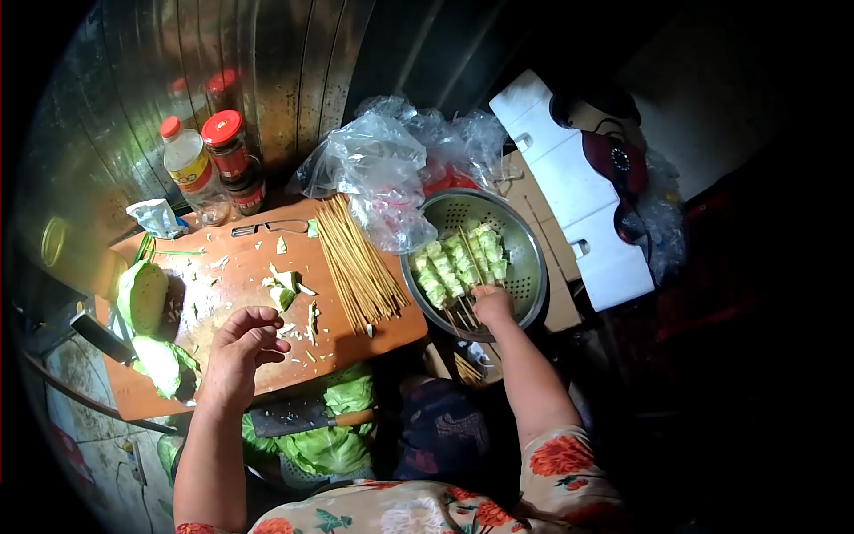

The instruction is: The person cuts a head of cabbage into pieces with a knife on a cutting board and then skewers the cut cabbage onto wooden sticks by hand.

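My right hand (pixel 492 305) reaches into a metal colander (pixel 531 307) on the right, its fingers closed on the stick of a cabbage skewer (pixel 469 254). Several other skewers threaded with pale green cabbage pieces (pixel 438 274) lie beside it in the colander. Over the front of the orange cutting board (pixel 356 343), my left hand (pixel 242 351) hovers with its fingers loosely bent and apart, and no object shows in it. Small cabbage scraps (pixel 283 294) lie just beyond its fingertips. A bundle of bare wooden skewers (pixel 354 262) rests on the board between my hands.
A cut cabbage (pixel 142 298) sits at the board's left. Behind are a peeler (pixel 267 227), a red-capped bottle (pixel 191 169), a jar (pixel 227 147) and plastic bags (pixel 378 165). Below the board lie a cleaver (pixel 302 419) and cabbage leaves (pixel 325 451). White foam (pixel 569 191) stands right.
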Motion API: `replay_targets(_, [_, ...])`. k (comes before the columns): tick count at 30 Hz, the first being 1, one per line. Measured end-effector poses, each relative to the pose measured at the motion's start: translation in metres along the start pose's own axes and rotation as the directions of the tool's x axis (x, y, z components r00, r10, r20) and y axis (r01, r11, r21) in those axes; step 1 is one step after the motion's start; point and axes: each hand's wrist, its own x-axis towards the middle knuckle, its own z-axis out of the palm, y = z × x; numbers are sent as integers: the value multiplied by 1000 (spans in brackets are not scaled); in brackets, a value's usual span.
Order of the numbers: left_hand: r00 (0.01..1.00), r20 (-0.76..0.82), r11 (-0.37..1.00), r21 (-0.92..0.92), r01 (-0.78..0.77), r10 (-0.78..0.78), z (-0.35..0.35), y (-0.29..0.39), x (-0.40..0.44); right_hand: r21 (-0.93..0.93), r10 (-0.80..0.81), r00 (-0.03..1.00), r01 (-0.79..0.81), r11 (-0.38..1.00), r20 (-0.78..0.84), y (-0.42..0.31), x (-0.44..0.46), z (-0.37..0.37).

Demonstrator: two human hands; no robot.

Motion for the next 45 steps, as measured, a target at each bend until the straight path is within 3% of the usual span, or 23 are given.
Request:
replay_targets(5, [1000, 14, 1000, -13, -10, 10, 1, 0, 1, 13, -27, 998, 28, 1000, -60, 12, 8, 7])
replay_targets(8, [1000, 13, 1000, -20, -14, 14, -4, -2, 4, -115, -34, 996, 24, 993, -82, 16, 6, 2])
replay_targets(10, [999, 4, 999, -28, -38, 38, -12, -2, 8, -392, -268, 949, 186, 901, -165, 0, -17, -10])
replay_targets(12, [996, -58, 996, -45, -71, 69, -19, 5, 11, -280, -197, 960, 137, 950, -199, -42, -52, -31])
replay_targets(14, [989, -117, 995, -34, -97, 92, -32, 10, 19, -70, -321, 904, 315, 947, -284, -48, -57, -28])
replay_targets(17, [962, -224, 988, 22, -152, 153, -54, 5, 42, 254, -151, 988, 157, 954, -46, -110, -100, -29])
replay_targets(18, [956, -235, 985, 72, -160, 172, -64, -2, 53, 360, -271, 962, 267, 894, -40, -134, -120, -22])
replay_targets(20, [954, -251, 978, 168, -124, 164, -68, -12, 66, 509, -387, 921, 310, 803, 50, -171, -151, -8])
replay_targets(24, [965, -206, 917, 392, -70, 161, -59, -44, 92, 637, -490, 843, 255, 727, 222, -231, -201, 15])
replay_targets(26, [957, -189, 811, 580, -73, 221, -60, -68, 112, 715, -509, 797, 145, 684, 326, -246, -215, 26])
replay_targets(30, [937, -298, 757, 651, 59, 183, -47, -82, 130, 699, -501, 755, 79, 711, 424, -249, -221, 41])
replay_targets(34, [940, -271, 674, 736, 64, 207, -45, -93, 143, 671, -481, 782, 112, 733, 396, -235, -211, 52])
replay_targets(36, [975, -216, 694, 711, 118, 57, -39, -83, 138, 673, -492, 784, 131, 728, 379, -236, -210, 49])
replay_targets(37, [975, -215, 691, 713, 117, 57, -36, -82, 138, 674, -509, 780, 157, 722, 363, -237, -210, 46])
replay_targets(39, [960, -278, 806, 569, 166, -1, -32, -82, 135, 682, -525, 774, 169, 711, 355, -237, -211, 44])
replay_targets(43, [950, -309, 819, 556, 140, 47, -27, -76, 126, 658, -510, 773, 163, 735, 378, -240, -218, 38])
replay_targets(45, [954, -275, 857, 455, 242, -123, -31, -70, 126, 660, -522, 768, 178, 730, 370, -238, -219, 42])
